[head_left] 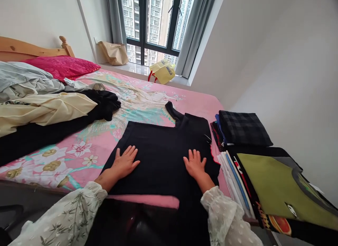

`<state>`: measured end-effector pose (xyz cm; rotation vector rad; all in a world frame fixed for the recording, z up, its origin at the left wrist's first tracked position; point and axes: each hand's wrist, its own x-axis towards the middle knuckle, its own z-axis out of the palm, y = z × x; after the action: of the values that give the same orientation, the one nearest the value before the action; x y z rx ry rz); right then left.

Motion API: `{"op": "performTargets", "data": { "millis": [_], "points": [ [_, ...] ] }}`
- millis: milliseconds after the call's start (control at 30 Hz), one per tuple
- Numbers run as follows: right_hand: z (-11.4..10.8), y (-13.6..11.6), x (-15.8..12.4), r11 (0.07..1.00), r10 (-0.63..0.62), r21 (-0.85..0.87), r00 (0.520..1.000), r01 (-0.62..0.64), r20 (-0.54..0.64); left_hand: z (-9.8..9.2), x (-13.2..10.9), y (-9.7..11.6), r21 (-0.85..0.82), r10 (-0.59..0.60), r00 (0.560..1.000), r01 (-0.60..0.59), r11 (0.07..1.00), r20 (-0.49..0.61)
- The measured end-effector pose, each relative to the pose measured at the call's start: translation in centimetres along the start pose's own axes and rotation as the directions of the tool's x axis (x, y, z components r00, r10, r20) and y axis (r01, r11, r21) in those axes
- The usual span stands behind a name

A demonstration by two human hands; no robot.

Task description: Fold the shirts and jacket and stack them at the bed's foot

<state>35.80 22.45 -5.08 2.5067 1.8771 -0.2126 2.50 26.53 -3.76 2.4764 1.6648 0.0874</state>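
Note:
A black short-sleeved shirt (158, 151) lies spread on the bed, its collar end toward the right and its hem toward the left. One sleeve points to the far side, and the near sleeve hangs over the bed's front edge. My left hand (125, 162) rests flat on the cloth near the hem, fingers spread. On the chest part, my right hand (194, 163) lies flat too, with its fingers apart. Neither hand grips the fabric.
Folded clothes stand at the right: a dark checked stack (243, 128) and a pile topped by an olive-green shirt (271, 182). Loose clothes (52, 106) heap at the left, near a magenta pillow (71, 66). A yellow bag (162, 71) sits by the window.

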Motion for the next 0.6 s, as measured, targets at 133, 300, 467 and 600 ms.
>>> {"op": "performTargets", "data": {
  "millis": [133,300,467,600],
  "points": [
    [0.8,-2.8,-4.6,0.952,-0.300,0.050,0.953,0.301,-0.025,0.4,-2.5,3.2,-0.017,0.177,0.984,-0.177,0.984,-0.020],
    [2.0,5.7,-9.5,0.995,0.092,-0.042,0.995,-0.090,0.049,0.7,-8.6,-3.4,0.055,-0.109,0.992,0.106,0.993,0.060],
    [-1.5,3.7,-9.8,0.999,0.021,-0.038,0.999,-0.023,-0.047,-1.6,-6.9,0.6,0.090,-0.013,0.998,0.019,0.996,-0.058],
    [-1.9,-3.8,-10.2,0.957,-0.273,0.057,0.951,0.283,-0.146,-0.2,-4.6,8.7,-0.028,0.209,0.967,-0.215,0.976,-0.144]
  ]
}}
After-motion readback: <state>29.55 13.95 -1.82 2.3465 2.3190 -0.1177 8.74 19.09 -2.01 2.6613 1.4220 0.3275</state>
